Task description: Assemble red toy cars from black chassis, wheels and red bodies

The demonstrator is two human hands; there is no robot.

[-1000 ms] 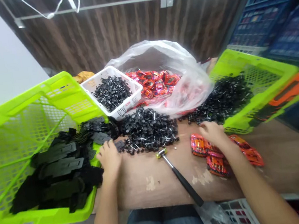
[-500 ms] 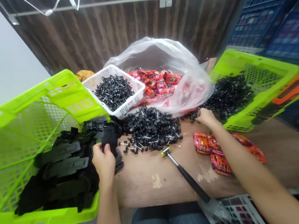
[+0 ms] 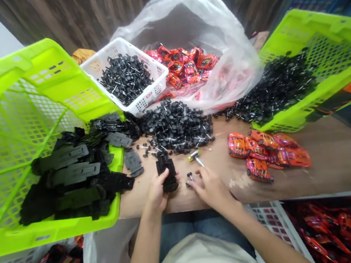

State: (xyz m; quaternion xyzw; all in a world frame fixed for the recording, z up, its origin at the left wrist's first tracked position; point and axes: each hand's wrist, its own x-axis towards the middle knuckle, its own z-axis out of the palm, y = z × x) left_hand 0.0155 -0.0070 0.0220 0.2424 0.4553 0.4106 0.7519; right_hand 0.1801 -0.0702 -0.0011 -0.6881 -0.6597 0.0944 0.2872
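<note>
1. While the left hand [image 3: 158, 192] grasps a black car base [image 3: 167, 172] near the bench's [image 3: 333, 161] front edge in the head view, its thumb lies on top.
2. Just beside it, the right hand [image 3: 213, 189] pinches a small wheel axle [image 3: 190, 178] between thumb and fingers.
3. The hammer [image 3: 194, 155] lies beyond that hand, handle mostly hidden.
4. Loose wheels [image 3: 178, 126] are heaped towards the back edge; a green basket [image 3: 78, 228] covers the front left corner.
</note>
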